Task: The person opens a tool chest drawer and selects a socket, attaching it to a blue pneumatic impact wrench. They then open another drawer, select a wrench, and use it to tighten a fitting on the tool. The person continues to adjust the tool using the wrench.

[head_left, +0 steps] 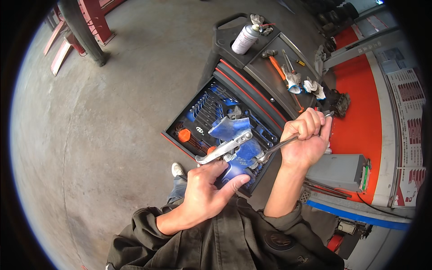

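In front of my body is a worn blue metal device [245,150] with a silver arm [229,145] lying across it. Holes run along one end of the arm, and the other end is hooked. My left hand [204,191] grips the device's near end, its thumb along the near side and its other fingers partly hidden beneath. My right hand [308,137] is closed in a fist round a steel wrench [281,145]. The wrench's lower end meets the right side of the device, where a fastener is hard to make out; its other end sticks out above the fist.
Beneath my hands, an open tool drawer [180,114] holds several wrenches and orange-handled tools. On the cart top [256,67] are a spray can [245,39], a hammer [281,69] and gloves [292,81]. To the right stands a workbench with a grey box [335,171]. A post [81,29] rises far left.
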Motion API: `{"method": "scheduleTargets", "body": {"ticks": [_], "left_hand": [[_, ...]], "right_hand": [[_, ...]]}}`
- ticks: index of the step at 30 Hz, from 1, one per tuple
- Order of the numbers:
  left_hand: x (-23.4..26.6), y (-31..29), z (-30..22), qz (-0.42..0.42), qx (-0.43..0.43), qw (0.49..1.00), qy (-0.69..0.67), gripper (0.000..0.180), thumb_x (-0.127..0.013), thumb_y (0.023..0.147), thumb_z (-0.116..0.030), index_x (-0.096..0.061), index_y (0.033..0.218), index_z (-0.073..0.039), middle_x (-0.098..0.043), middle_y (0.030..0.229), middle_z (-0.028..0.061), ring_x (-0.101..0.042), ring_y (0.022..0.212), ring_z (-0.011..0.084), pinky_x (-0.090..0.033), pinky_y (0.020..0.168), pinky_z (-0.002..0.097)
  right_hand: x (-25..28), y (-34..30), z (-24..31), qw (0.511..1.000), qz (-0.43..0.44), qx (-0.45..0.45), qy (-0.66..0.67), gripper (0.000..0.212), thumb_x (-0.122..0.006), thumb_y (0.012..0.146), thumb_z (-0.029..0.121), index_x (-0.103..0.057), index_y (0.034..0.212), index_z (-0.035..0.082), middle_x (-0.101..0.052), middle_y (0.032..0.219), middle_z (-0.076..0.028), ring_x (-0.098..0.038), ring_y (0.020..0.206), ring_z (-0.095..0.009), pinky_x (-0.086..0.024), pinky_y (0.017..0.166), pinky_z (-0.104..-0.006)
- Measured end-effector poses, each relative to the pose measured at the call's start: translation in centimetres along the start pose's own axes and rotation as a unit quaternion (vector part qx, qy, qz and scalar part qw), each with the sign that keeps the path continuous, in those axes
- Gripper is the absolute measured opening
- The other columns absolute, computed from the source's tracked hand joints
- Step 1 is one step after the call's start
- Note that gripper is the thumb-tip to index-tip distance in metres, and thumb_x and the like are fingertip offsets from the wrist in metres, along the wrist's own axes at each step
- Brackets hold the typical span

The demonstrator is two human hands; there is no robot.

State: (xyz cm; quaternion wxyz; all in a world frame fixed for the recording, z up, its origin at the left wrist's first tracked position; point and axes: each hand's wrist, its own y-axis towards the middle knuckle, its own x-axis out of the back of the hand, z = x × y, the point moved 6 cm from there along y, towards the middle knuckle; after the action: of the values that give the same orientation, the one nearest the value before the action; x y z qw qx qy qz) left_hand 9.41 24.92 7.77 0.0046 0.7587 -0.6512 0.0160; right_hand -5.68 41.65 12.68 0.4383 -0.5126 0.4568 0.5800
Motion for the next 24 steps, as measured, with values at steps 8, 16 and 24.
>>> {"method": "scheduleTargets", "body": {"ticks": [8, 16, 24], "left_hand": [[-0.6, -0.1, 1.0, -0.001, -0.006, 0.999, -0.050, 0.032, -0.084, 0.085, -0.022, -0.066, 0.081, 0.004, -0.064, 0.067, 0.0130, -0.058, 0.055, 0.0200, -0.046, 0.055, 0.0334], [-0.8, 0.3, 1.5, 0.048, 0.099, 0.981, -0.162, 0.026, -0.080, 0.091, -0.018, -0.068, 0.085, 0.004, -0.067, 0.070, 0.0037, -0.061, 0.057, 0.0071, -0.046, 0.051, 0.0250], [-1.5, 1.1, 4.2, 0.124, 0.218, 0.912, -0.323, 0.026, -0.072, 0.098, -0.022, -0.070, 0.092, 0.003, -0.067, 0.074, 0.0060, -0.061, 0.058, 0.0098, -0.047, 0.053, 0.0234]], "right_hand": [[0.2, -0.4, 0.5, 0.999, -0.021, 0.023, -0.011, 0.040, -0.047, 0.109, 0.035, -0.046, 0.080, 0.008, -0.031, 0.067, 0.003, -0.023, 0.052, -0.008, -0.018, 0.045, -0.0257], [0.9, -0.3, 0.5, 0.994, -0.068, 0.066, -0.056, 0.039, -0.045, 0.110, 0.037, -0.049, 0.084, 0.008, -0.034, 0.067, 0.003, -0.026, 0.052, -0.008, -0.020, 0.043, -0.0239], [0.7, 0.4, 0.0, 0.955, -0.111, 0.159, -0.223, 0.036, -0.049, 0.109, 0.036, -0.049, 0.085, 0.011, -0.038, 0.066, 0.004, -0.030, 0.052, -0.006, -0.026, 0.043, -0.0217]]}}
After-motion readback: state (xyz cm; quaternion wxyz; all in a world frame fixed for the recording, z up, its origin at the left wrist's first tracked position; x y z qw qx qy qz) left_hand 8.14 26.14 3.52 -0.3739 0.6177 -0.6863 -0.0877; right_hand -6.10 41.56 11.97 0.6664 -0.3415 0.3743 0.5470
